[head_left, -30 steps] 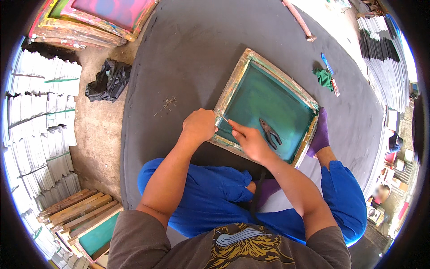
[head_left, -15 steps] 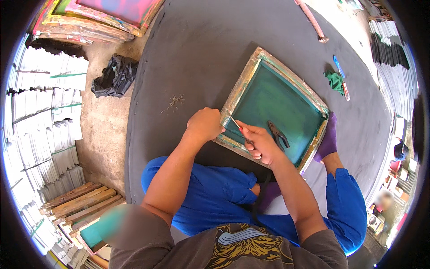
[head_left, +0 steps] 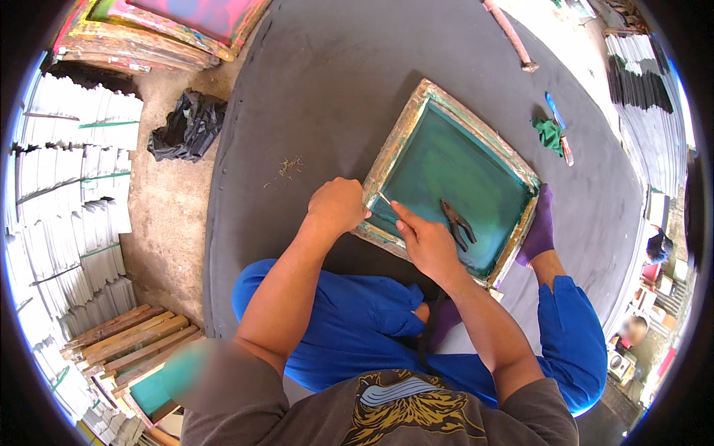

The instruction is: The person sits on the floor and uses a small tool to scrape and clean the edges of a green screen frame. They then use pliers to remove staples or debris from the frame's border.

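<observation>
A wooden screen-printing frame (head_left: 483, 120) with green mesh (head_left: 457, 167) lies at a slant on the dark surface before my crossed legs. My left hand (head_left: 336, 206) is closed on the frame's left corner. My right hand (head_left: 429, 247) grips a screwdriver; its thin metal shaft (head_left: 384, 199) points at the inner edge of the wood near that corner. The handle is mostly hidden in my fingers, and whether the tip touches the wood I cannot tell. Pliers (head_left: 456, 223) with dark handles rest on the mesh, right of my right hand.
Small thin scraps (head_left: 288, 168) lie left of the frame. A hammer (head_left: 509, 36), a blue tool (head_left: 554, 110) and a green cloth (head_left: 548, 135) lie at the far right. My purple-socked foot (head_left: 537, 227) borders the frame. A black plastic bag (head_left: 187, 125) sits on the floor, left.
My right hand has turned over the screwdriver, so its back now faces up and the red handle is covered. My left hand stays at the corner. The view has shifted slightly.
</observation>
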The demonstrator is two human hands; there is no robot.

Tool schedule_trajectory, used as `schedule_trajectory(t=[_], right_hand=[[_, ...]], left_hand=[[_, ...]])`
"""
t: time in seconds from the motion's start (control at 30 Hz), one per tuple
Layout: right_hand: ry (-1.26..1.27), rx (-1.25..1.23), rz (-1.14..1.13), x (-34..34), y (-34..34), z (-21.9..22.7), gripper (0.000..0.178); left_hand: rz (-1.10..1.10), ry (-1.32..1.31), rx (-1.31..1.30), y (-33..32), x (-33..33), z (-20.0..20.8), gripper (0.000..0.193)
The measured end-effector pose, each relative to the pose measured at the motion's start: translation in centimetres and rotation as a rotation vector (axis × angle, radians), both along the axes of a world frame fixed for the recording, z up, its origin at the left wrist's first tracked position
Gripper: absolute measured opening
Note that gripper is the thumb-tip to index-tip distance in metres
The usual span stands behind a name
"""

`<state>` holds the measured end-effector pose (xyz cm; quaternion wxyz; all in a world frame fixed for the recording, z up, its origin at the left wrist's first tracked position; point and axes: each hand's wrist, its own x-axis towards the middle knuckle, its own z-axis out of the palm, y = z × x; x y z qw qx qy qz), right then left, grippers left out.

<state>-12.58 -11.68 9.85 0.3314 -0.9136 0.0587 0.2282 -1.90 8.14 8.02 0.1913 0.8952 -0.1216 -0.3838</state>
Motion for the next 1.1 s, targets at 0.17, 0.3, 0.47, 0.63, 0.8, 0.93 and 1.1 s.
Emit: schedule_trajectory(t=[0.17,0.3,0.47,0.63,0.8,0.93,1.1], right_hand=[[-0.025,-0.083,0.045,0.2,0.4,0.6,0.041],[0.082,-0.29,0.166,1.4,1.7,2.5,0.046],[0.165,-0.535,0.258,1.9,4.3,3.3,0.04],[0.151,-0.119,0.119,2.2,1.6,1.6,0.043],[0.181,0.378,-0.167,1.1,-0.7,-1.8,0.04],[-0.061,0.048,0.038,0.0,-0.4,-2.6,0.042],[-0.053,-0.067,0.071,0.2,-0.2,-1.5,0.042]], left_hand=[[-0.016,-0.011,-0.001,-0.1,-0.2,-0.3,0.041],[-0.024,-0.039,-0.004,-0.1,-0.8,-0.3,0.037],[-0.103,-0.059,-0.011,-0.1,-1.1,-0.8,0.03],[-0.13,-0.092,0.0,0.1,-0.7,-0.4,0.025],[-0.104,-0.084,-0.006,-0.2,-0.5,-0.4,0.029],[-0.105,-0.059,0.011,-0.1,-0.2,0.1,0.031],[-0.088,-0.014,0.027,0.0,0.0,0.1,0.034]])
